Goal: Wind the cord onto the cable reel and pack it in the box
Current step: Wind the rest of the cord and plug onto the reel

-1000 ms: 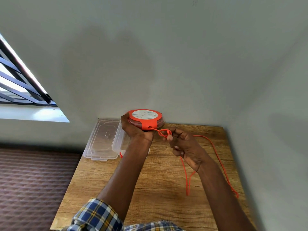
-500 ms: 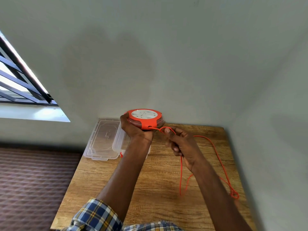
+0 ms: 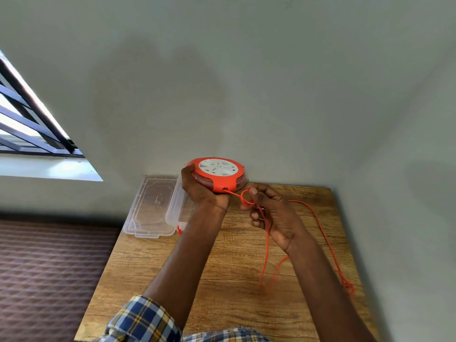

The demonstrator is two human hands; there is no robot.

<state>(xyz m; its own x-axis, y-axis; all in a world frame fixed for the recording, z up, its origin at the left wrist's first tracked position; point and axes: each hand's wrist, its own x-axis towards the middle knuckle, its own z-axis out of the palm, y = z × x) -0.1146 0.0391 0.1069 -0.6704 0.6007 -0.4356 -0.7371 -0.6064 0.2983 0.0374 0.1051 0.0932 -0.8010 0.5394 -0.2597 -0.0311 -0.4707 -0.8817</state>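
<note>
Cable reel [image 3: 218,174]: round, orange rim, white socket face, held above the worktop [image 3: 229,272] in left hand [image 3: 201,191]'s grip. Right hand [image 3: 270,213], just right of reel, pinches thin orange cord [image 3: 265,245]. Clear box [image 3: 179,208] left of reel.

Wood-grain brown tabletop [image 3: 222,280] set in a wall corner. On it at the far left — a clear plastic storage box [image 3: 178,208] with a small red latch, its clear flat lid [image 3: 150,208] just beside it on the left, overhanging the table edge. Thin orange cord [image 3: 328,243] trails loose across the right side — small loop near the right edge.
</note>
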